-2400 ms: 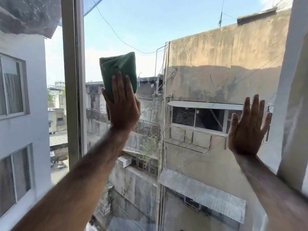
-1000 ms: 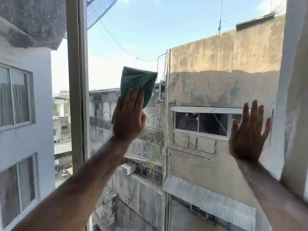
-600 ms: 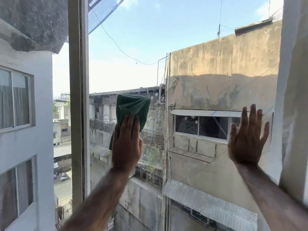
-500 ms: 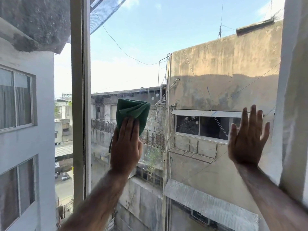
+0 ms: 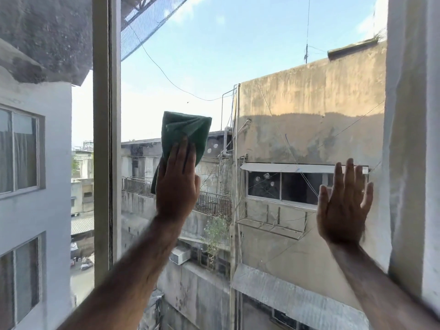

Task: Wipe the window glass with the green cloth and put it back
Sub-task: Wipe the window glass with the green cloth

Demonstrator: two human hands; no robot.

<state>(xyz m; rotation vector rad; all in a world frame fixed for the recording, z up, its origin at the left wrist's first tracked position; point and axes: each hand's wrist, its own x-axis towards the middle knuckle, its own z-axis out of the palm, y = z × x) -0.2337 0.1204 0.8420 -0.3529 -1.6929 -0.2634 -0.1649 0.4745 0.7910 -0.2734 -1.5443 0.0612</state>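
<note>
The left hand (image 5: 177,184) has carried the green cloth (image 5: 185,134) back up the window glass (image 5: 214,67) since half a second ago, when it sat lower against the far rooftops; a second ago it was at about this height, so the strokes run up and down over the same middle-left band of the pane. I judge the wiping to be in full swing, with much of the glass to the right and below not yet covered and the putting back not begun.

The left grip is flat: fingers together and pressed on the cloth, holding it against the glass by pressure, not by a pinch. The cloth is folded, its top half showing above the fingertips, just right of the vertical window frame (image 5: 106,139). The right hand (image 5: 342,206) has hardly shifted over these moments; it lies with fingers spread and empty, palm against the glass near the right edge, beside the pale curtain (image 5: 414,139), seemingly to steady the person.

By count: one cloth, two hands, one frame post in view, one curtain. Beyond the glass stand buildings; where the cloth belongs afterwards is not in view.
</note>
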